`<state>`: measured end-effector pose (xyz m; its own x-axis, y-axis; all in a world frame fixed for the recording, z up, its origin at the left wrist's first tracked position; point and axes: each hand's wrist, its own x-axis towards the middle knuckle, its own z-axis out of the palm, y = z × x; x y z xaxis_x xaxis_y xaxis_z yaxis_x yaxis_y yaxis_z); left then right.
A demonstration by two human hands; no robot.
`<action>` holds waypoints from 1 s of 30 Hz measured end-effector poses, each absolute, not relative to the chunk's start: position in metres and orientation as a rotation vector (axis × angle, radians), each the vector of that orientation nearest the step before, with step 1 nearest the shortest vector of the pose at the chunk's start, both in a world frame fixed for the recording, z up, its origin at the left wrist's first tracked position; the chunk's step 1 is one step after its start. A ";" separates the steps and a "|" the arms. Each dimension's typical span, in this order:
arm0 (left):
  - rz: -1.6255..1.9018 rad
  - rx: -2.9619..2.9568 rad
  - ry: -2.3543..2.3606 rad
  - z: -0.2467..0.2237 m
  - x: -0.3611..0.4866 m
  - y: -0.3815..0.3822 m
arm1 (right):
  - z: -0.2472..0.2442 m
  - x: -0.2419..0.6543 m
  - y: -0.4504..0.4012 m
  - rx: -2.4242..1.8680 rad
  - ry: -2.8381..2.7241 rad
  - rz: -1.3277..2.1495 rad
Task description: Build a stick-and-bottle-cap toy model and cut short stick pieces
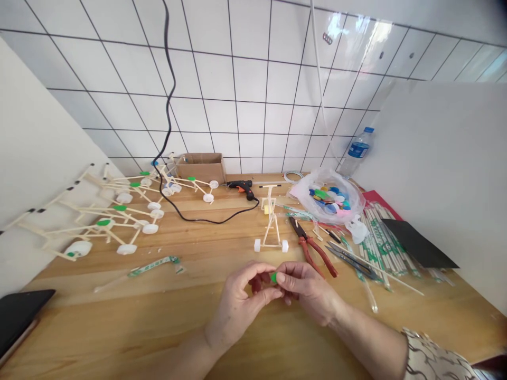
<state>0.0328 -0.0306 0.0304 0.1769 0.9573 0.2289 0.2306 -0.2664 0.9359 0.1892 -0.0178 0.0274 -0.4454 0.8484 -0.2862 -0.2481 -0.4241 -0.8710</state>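
Observation:
My left hand (241, 306) and my right hand (304, 290) meet above the wooden table (119, 295), their fingertips pinching a small green piece (273, 277) between them. Most of that piece is hidden by my fingers. Just beyond my hands stands a small wheeled frame of thin sticks (270, 227) with white bottle-cap wheels, not touching either hand. Red-handled pliers (312, 250) lie close to my right hand.
Several finished stick frames (127, 211) with cap wheels lie at the left. A hot glue gun (241, 189) and its black cable lie at the back. A plastic bag of bottle caps (327, 196), printed paper straws (380, 243) and a black sheet (415, 243) lie right; a phone (19, 316) lies left.

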 end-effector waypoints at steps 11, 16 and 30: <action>1.178 1.632 1.009 0.029 0.030 -0.028 | 0.029 0.191 -0.017 -0.979 -1.019 1.971; 1.123 1.599 0.977 0.032 0.030 -0.027 | 0.028 0.190 -0.018 -0.969 -1.034 1.976; 1.079 1.526 0.985 0.031 0.030 -0.026 | 0.025 0.191 -0.017 -0.993 -1.044 1.942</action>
